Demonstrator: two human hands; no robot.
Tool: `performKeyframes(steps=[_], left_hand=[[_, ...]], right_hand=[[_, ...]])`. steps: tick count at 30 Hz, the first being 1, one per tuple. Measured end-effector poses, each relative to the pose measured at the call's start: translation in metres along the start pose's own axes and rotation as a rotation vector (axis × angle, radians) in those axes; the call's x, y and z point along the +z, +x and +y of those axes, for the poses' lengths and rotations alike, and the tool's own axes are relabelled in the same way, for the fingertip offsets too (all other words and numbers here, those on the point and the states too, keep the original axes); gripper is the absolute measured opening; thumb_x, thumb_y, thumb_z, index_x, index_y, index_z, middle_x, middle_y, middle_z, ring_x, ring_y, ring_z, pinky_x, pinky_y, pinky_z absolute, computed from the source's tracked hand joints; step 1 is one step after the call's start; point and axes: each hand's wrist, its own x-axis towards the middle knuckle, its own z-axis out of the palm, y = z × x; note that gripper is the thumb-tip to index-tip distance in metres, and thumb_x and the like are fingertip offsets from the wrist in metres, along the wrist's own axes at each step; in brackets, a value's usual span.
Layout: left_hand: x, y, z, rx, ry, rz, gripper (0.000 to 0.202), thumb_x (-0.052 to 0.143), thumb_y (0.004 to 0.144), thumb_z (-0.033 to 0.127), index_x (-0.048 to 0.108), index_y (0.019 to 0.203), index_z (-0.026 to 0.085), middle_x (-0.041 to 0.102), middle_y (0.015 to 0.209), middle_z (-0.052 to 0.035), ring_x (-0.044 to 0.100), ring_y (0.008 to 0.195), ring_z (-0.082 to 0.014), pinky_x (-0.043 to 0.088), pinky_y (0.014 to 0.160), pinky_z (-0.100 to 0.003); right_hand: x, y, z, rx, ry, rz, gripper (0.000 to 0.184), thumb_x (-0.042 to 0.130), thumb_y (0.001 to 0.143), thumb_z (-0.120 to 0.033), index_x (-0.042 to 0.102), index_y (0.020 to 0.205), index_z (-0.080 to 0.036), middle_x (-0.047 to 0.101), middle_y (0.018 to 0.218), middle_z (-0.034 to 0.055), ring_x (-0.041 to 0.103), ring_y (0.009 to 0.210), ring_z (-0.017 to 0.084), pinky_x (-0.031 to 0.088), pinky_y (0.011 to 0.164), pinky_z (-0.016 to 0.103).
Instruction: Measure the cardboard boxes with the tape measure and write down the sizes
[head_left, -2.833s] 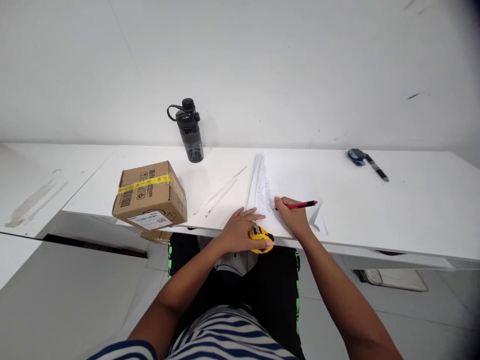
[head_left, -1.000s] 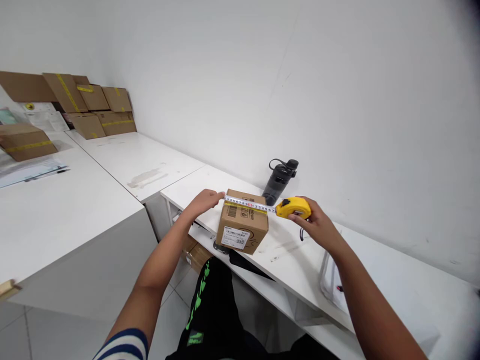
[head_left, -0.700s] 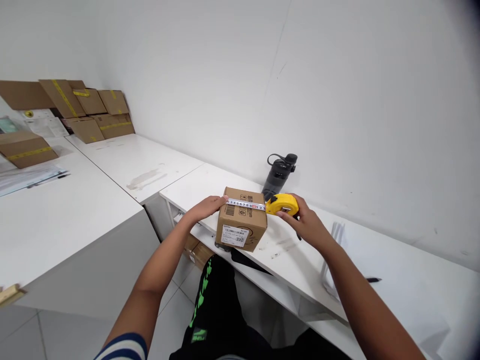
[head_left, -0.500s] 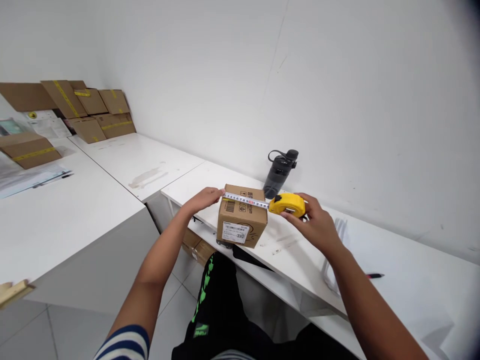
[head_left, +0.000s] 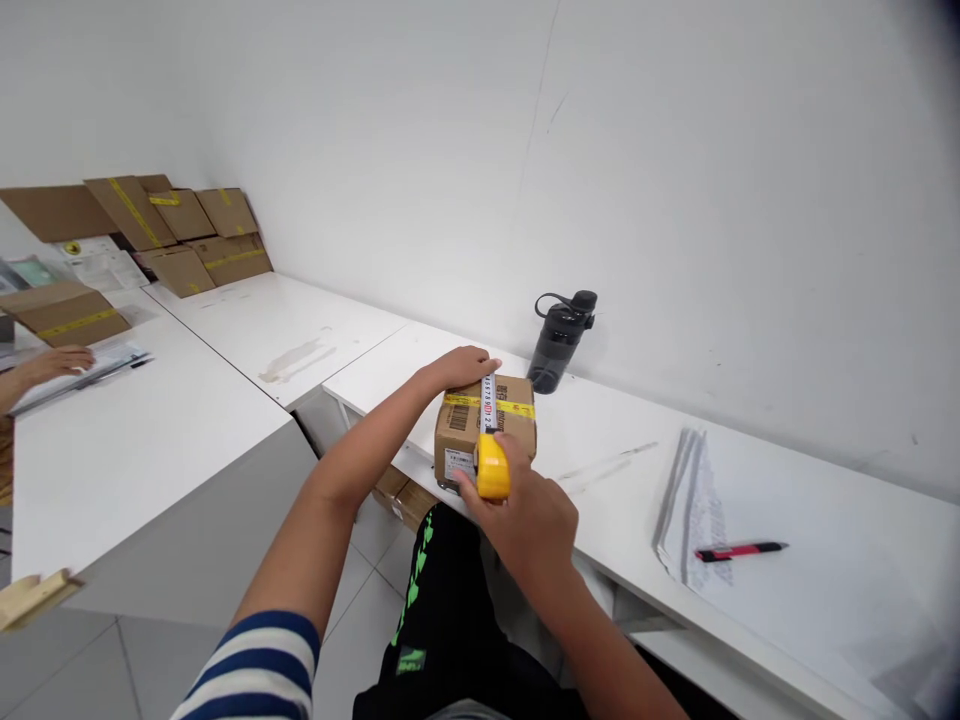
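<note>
Measuring the brown cardboard box (head_left: pixel 459 436): right hand (head_left: pixel 529 505) grasps the rounded yellow tape measure (head_left: pixel 493 468), left hand (head_left: pixel 459 367) pinches its white blade (head_left: pixel 487 398); next likely needs steady reading.

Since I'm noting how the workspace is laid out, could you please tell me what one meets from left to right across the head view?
Piled brown cardboard boxes → brown cardboard box crossed by a white measuring strip → dark translucent bottle → red-and-black pen.

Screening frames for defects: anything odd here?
Yes: a grey smear left of the cardboard box, and dark streaks between the box and the papers. Both stand out against white tabletops; stain or damage, I can't tell.
</note>
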Motion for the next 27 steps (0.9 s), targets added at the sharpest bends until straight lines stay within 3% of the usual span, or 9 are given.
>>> performKeyframes(steps=[5,8,11,14,16,19,22,24,27], left_hand=[[0.008,-0.012,0.006,-0.026,0.092,0.043,0.05,0.034,0.092,0.055,0.068,0.093,0.018,0.071,0.101,-0.0096,0.062,0.089,-0.0234,0.043,0.072,-0.031],[0.007,-0.018,0.007,-0.007,0.004,0.101,0.048,0.037,0.092,0.055,0.069,0.094,0.019,0.071,0.102,-0.0081,0.062,0.089,-0.0221,0.043,0.072,-0.03],[-0.001,-0.035,0.015,0.02,-0.146,0.307,0.045,0.041,0.091,0.054,0.068,0.088,0.018,0.071,0.098,-0.0071,0.061,0.09,-0.0211,0.043,0.074,-0.031],[-0.007,-0.065,0.033,0.094,-0.381,0.459,0.045,0.043,0.09,0.058,0.064,0.088,0.018,0.069,0.092,-0.0045,0.06,0.086,-0.0187,0.044,0.075,-0.03],[-0.004,-0.086,0.047,0.13,-0.493,0.409,0.048,0.043,0.089,0.062,0.062,0.09,0.018,0.067,0.088,-0.0035,0.059,0.08,-0.0172,0.044,0.072,-0.029],[0.01,-0.105,0.057,0.194,-0.466,0.266,0.058,0.027,0.094,0.063,0.064,0.096,0.018,0.068,0.09,-0.0057,0.061,0.084,-0.019,0.047,0.076,-0.033],[0.024,-0.115,0.039,0.238,-0.285,0.266,0.062,0.025,0.094,0.063,0.059,0.124,0.02,0.061,0.127,-0.0124,0.055,0.119,-0.0278,0.041,0.101,-0.044],[0.03,-0.124,0.011,0.221,-0.184,0.305,0.075,0.045,0.085,0.07,0.044,0.143,0.022,0.041,0.152,-0.0128,0.035,0.14,-0.0342,0.028,0.114,-0.05],[0.047,-0.141,-0.04,0.122,-0.235,0.404,0.102,0.063,0.07,0.073,0.027,0.153,0.024,0.029,0.159,-0.0112,0.026,0.145,-0.0369,0.022,0.119,-0.05]], right_hand=[[0.014,0.007,0.004,0.024,0.006,0.018,0.051,0.059,0.083,-0.054,0.064,0.116,-0.015,0.067,0.058,0.0037,0.063,0.048,0.021,0.043,0.05,0.029],[0.013,0.002,0.008,0.07,0.058,-0.015,0.056,0.058,0.084,-0.054,0.061,0.121,-0.013,0.07,0.064,0.0066,0.066,0.052,0.024,0.048,0.054,0.032],[0.008,0.0,0.019,0.137,0.127,0.008,0.063,0.059,0.084,-0.055,0.053,0.131,-0.014,0.075,0.09,0.0128,0.07,0.065,0.027,0.053,0.063,0.037],[0.003,0.001,0.036,0.204,0.211,0.092,0.07,0.062,0.083,-0.054,0.044,0.139,-0.018,0.069,0.118,0.0164,0.072,0.084,0.029,0.056,0.073,0.039],[0.001,0.003,0.047,0.216,0.263,0.126,0.07,0.064,0.082,-0.054,0.042,0.14,-0.021,0.065,0.124,0.0161,0.071,0.093,0.029,0.056,0.076,0.039],[0.002,0.004,0.059,0.214,0.353,0.138,0.065,0.067,0.08,-0.052,0.046,0.135,-0.024,0.063,0.125,0.0144,0.068,0.101,0.029,0.056,0.081,0.04],[0.006,0.004,0.067,0.284,0.486,0.129,0.064,0.071,0.077,-0.05,0.047,0.131,-0.025,0.061,0.125,0.013,0.064,0.108,0.029,0.054,0.087,0.042],[0.009,0.004,0.071,0.337,0.616,0.132,0.063,0.072,0.076,-0.048,0.046,0.129,-0.025,0.057,0.126,0.0126,0.06,0.113,0.029,0.051,0.092,0.043],[0.015,0.012,0.075,0.41,0.862,0.106,0.06,0.072,0.076,-0.046,0.043,0.125,-0.025,0.053,0.124,0.0109,0.058,0.113,0.026,0.051,0.093,0.043]])
